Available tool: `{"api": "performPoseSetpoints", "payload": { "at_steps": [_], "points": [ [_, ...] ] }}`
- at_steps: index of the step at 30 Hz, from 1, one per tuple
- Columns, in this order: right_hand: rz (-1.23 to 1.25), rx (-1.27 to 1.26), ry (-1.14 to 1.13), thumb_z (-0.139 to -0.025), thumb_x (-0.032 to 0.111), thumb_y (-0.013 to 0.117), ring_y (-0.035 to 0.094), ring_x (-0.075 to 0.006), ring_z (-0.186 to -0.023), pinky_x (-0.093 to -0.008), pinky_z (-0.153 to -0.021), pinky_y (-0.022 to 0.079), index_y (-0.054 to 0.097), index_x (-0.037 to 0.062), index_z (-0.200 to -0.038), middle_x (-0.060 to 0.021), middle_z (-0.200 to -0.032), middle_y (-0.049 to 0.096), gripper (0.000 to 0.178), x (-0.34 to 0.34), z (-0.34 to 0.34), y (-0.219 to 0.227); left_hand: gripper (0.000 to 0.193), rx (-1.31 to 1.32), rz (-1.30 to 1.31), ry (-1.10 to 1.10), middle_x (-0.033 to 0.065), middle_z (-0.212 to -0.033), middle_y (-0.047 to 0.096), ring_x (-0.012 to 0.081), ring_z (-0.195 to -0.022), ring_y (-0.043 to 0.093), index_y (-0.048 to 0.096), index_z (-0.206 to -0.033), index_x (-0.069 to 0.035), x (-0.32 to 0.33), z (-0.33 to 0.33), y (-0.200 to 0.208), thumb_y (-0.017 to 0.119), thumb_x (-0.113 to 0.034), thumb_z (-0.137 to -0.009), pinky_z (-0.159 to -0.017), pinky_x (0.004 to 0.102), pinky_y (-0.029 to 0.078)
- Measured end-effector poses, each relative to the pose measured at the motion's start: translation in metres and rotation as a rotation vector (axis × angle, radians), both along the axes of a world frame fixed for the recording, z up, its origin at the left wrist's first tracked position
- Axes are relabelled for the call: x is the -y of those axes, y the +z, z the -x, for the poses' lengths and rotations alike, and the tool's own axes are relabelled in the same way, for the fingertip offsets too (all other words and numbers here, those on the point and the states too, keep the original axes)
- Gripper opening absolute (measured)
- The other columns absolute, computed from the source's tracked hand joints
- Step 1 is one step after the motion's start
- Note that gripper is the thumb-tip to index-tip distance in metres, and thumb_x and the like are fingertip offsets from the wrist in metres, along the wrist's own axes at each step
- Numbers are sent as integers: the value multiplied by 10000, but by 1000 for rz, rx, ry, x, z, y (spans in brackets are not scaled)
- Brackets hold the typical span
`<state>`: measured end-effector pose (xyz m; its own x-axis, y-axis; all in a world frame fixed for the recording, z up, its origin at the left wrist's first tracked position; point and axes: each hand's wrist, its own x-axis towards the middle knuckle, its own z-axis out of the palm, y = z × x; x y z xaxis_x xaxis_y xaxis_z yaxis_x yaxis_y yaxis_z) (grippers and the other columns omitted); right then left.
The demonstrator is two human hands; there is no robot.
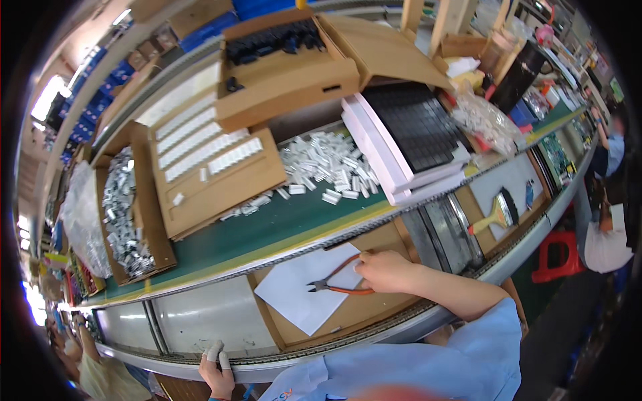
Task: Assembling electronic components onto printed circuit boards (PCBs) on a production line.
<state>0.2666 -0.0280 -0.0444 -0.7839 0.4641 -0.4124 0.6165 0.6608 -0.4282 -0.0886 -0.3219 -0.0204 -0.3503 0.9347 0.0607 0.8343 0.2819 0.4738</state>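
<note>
My right hand (384, 271) is closed around the orange handles of a pair of cutting pliers (328, 285). The pliers' dark jaws point left, over a white sheet of paper (294, 294) on a cardboard tray (371, 311). At the line's near metal edge, my left hand (217, 375) rests with its fingers stretched out and nothing in them. White covers sit on some of its fingertips.
Loose white parts (328, 160) are heaped on the green shelf (267, 230) beyond the line. Around them stand a carton of metal parts (120, 214), a carton of black parts (287, 87) and stacked black-topped trays (414, 127). A brush (496, 212) lies right; people work at both sides.
</note>
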Motion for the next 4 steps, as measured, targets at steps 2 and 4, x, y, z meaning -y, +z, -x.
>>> {"api": "performPoseSetpoints", "payload": {
  "at_steps": [2,4],
  "points": [
    [-45,-45,23,-747,244,703,620,-350,-930,-441,-776,522,632,2,-896,-200,-967,608,292,-13,10,-5,338,58,-22,198,153,-1006,616,256,-934,609,586,-1175,-14,0,-2,0,551,-42,-840,-826,336,469],
    [64,53,-42,-730,242,723,601,-347,-1034,-430,-832,513,646,28,-964,-250,-1129,542,326,-5,10,-13,415,78,-22,242,140,-1075,583,239,-1034,562,525,-1265,-29,3,-3,1,565,-62,-853,-888,311,430]
  ]
}}
